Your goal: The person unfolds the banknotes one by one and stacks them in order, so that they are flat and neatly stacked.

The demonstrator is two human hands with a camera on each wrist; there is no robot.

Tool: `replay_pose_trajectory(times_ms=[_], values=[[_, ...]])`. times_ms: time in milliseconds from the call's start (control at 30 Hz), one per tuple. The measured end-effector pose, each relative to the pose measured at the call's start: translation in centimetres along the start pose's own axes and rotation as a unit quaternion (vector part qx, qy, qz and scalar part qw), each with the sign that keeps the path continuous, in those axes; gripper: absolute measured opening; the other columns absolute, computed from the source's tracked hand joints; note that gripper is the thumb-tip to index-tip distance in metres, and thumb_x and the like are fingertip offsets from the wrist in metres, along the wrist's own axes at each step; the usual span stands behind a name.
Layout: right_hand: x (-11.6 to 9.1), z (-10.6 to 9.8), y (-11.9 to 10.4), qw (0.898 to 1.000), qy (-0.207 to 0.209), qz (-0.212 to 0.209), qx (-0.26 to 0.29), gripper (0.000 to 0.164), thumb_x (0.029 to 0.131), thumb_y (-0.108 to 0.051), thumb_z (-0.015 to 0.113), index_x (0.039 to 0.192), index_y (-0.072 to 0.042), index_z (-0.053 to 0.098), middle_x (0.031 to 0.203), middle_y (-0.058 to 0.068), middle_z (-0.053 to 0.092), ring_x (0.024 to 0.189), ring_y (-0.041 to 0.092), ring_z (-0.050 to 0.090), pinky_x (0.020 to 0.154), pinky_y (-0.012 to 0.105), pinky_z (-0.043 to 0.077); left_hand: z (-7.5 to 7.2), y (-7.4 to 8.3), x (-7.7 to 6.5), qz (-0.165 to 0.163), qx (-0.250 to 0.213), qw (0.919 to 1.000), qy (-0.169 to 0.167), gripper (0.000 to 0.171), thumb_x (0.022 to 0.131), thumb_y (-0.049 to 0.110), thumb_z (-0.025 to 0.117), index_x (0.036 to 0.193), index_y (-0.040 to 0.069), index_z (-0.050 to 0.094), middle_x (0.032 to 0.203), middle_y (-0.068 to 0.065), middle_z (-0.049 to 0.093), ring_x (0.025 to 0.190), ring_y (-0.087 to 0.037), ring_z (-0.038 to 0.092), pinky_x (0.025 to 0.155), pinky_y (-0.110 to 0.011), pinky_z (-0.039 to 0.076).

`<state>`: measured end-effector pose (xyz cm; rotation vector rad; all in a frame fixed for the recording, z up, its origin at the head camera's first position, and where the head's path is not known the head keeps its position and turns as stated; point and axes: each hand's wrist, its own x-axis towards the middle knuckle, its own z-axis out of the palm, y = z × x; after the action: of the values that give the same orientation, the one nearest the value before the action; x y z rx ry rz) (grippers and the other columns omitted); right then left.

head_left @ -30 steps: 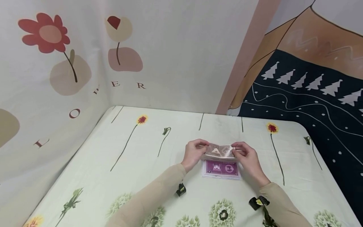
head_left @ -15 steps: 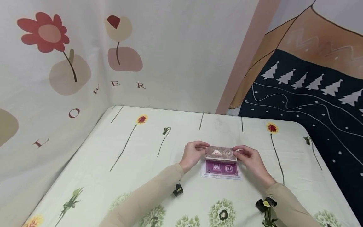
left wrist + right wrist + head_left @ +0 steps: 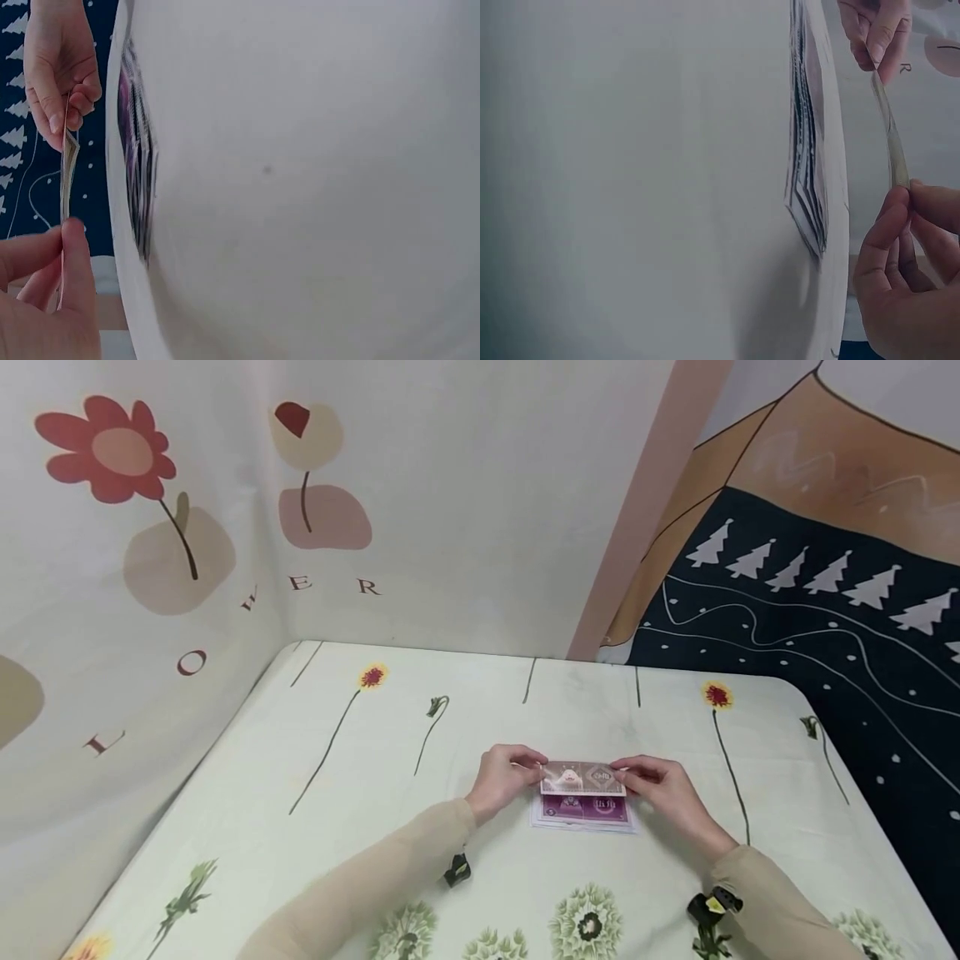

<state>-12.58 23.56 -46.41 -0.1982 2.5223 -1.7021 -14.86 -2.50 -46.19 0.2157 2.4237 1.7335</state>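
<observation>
A brownish banknote [image 3: 583,778] with a pale printed picture is stretched between both hands. My left hand [image 3: 504,781] pinches its left end between thumb and fingers, and my right hand [image 3: 671,797] pinches the right end. Just below it on the table lies a stack of banknotes with a purple one [image 3: 585,811] on top, its upper part hidden behind the brown note. In the left wrist view the held banknote [image 3: 69,180] appears edge-on, with a slight fold or gap of layers, apart from the stack [image 3: 137,165]. The right wrist view shows the stack's uneven edges [image 3: 806,135].
A pale tablecloth [image 3: 420,843] printed with flowers covers the table. Behind it hangs a light curtain [image 3: 465,510] with flower drawings and letters. At the right is a dark cloth [image 3: 795,635] with white trees. Black wrist straps [image 3: 716,906] sit at the sleeves.
Both hands have brought the brown banknote down and nearer, and it now overlaps more of the purple one. Its surface looks flatter than before. The forearms have spread slightly apart.
</observation>
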Motion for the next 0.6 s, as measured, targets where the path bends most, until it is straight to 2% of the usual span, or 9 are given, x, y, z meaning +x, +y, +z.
replay_pose_trajectory(times_ms=[133,333,467,600], values=[[-0.48,0.08,0.41,1.0,-0.02,0.005,0.001,0.024,0.091,-0.011,0.067,0.11,0.004,0.069,0.097,0.015,0.069,0.076,0.014,0.062,0.068,0.027,0.053,-0.03,-0.06,-0.44,-0.01,-0.005,0.9994,-0.033,0.019,0.075,-0.011,0.072,0.091,-0.002,0.073,0.077,-0.01,0.069,0.063,-0.01,0.062,0.063,-0.023,0.054],[-0.87,0.04,0.69,0.999,-0.037,0.016,-0.016,0.022,0.091,-0.011,0.067,0.108,0.003,0.071,0.104,0.015,0.07,0.082,0.011,0.064,0.071,0.025,0.054,0.17,-0.1,-0.57,0.002,0.015,0.998,-0.062,0.015,0.077,-0.013,0.069,0.09,-0.006,0.072,0.072,-0.011,0.067,0.059,-0.018,0.064,0.055,-0.025,0.055],[-1.06,-0.01,0.18,0.998,-0.039,0.013,-0.048,0.021,0.091,-0.011,0.067,0.107,0.001,0.072,0.105,0.014,0.07,0.088,0.014,0.066,0.072,0.024,0.053,0.33,-0.22,-0.35,0.003,0.033,0.9968,-0.072,0.013,0.078,-0.011,0.07,0.089,-0.005,0.072,0.071,-0.009,0.068,0.059,-0.015,0.063,0.055,-0.022,0.054],[-1.04,-0.11,0.67,0.996,-0.037,0.009,-0.076,0.02,0.091,-0.016,0.068,0.106,-0.004,0.074,0.104,0.01,0.071,0.092,0.014,0.065,0.072,0.023,0.053,0.45,-0.29,-0.26,0.003,0.057,0.9948,-0.084,0.012,0.078,-0.009,0.071,0.089,-0.003,0.073,0.071,-0.007,0.068,0.06,-0.009,0.061,0.057,-0.018,0.052]])
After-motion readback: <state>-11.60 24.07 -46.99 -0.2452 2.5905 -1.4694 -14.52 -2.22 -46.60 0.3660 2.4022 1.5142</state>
